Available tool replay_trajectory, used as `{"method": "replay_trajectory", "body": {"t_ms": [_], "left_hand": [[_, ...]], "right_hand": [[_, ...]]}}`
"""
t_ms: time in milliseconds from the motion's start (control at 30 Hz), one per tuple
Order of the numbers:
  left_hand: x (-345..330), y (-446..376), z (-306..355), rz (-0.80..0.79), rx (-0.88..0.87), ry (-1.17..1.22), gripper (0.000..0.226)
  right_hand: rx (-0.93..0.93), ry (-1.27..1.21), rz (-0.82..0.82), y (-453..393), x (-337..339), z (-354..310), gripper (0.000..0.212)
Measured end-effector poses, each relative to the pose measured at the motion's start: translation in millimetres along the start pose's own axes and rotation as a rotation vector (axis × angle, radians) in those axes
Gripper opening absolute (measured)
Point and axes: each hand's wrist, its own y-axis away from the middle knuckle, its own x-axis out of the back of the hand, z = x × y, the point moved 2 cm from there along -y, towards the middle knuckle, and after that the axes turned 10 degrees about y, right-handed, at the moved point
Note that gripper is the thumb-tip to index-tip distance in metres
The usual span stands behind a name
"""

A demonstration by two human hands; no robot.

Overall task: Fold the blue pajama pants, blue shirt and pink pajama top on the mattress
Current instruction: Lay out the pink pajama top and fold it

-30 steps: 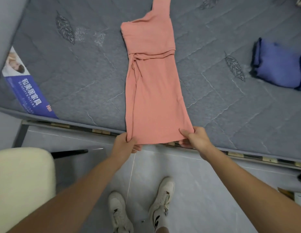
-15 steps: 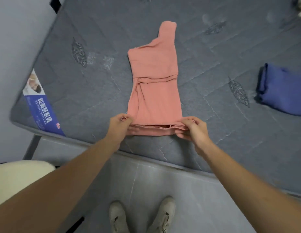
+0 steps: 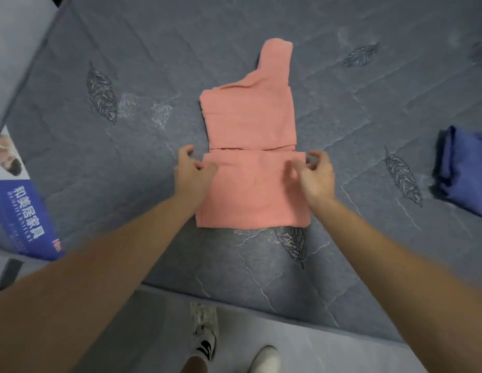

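The pink pajama top (image 3: 250,122) lies flat in the middle of the grey mattress (image 3: 369,109), narrowed lengthwise, with one strip sticking out at its far end. Its near half is doubled over onto the middle, and the hem edge runs across at mid-length. My left hand (image 3: 192,172) pinches the left corner of that hem. At the right corner my right hand (image 3: 316,175) pinches the hem with curled fingers. A folded blue garment (image 3: 465,170) sits at the mattress's right edge, partly cut off by the frame.
A blue and white label (image 3: 27,219) covers the mattress's left corner. The near mattress edge runs just in front of my shoes (image 3: 204,329) on the grey tiled floor. Bare quilted mattress surrounds the pink top.
Both hands have carried the pink top's hem from the mattress's near edge up and over onto its middle, halving its length. The view has shifted further over the mattress.
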Motion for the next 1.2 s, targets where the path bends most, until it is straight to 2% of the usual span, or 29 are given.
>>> {"method": "replay_trajectory", "body": {"t_ms": [67, 167, 233, 300, 400, 467, 533, 700, 933, 1067, 1200], "left_hand": [[8, 15, -14, 0.052, -0.012, -0.172, 0.073], [8, 40, -32, -0.049, 0.187, -0.183, 0.074], [2, 53, -38, -0.149, 0.266, -0.188, 0.062], [-2, 61, -43, -0.176, 0.257, -0.200, 0.046], [-1, 63, -48, -0.127, 0.154, -0.237, 0.032], [3, 66, -51, -0.081, 0.108, -0.251, 0.032], [9, 74, -53, -0.054, 0.082, -0.241, 0.033], [27, 121, -63, -0.086, 0.081, -0.192, 0.027], [40, 192, -82, -0.112, 0.104, -0.196, 0.025], [42, 202, -66, -0.096, 0.119, -0.150, 0.017], [38, 187, -29, -0.068, 0.134, -0.049, 0.016]], "right_hand": [[0.019, 0.270, 0.056, 7, 0, 14, 0.047], [-0.142, 0.402, -0.138, 25, -4, 28, 0.053], [-0.153, 0.465, -0.181, 34, -6, 37, 0.055], [-0.131, 0.487, -0.175, 38, -6, 42, 0.051], [-0.116, 0.365, -0.202, 42, -7, 46, 0.048], [-0.110, 0.249, -0.191, 48, -6, 49, 0.044], [-0.062, 0.247, -0.169, 53, -1, 57, 0.042], [-0.050, 0.275, -0.177, 100, 25, 70, 0.035], [-0.147, 0.111, -0.250, 157, 51, 113, 0.021], [-0.211, -0.004, -0.222, 170, 63, 109, 0.026], [-0.222, -0.221, -0.197, 163, 74, 75, 0.036]]}}
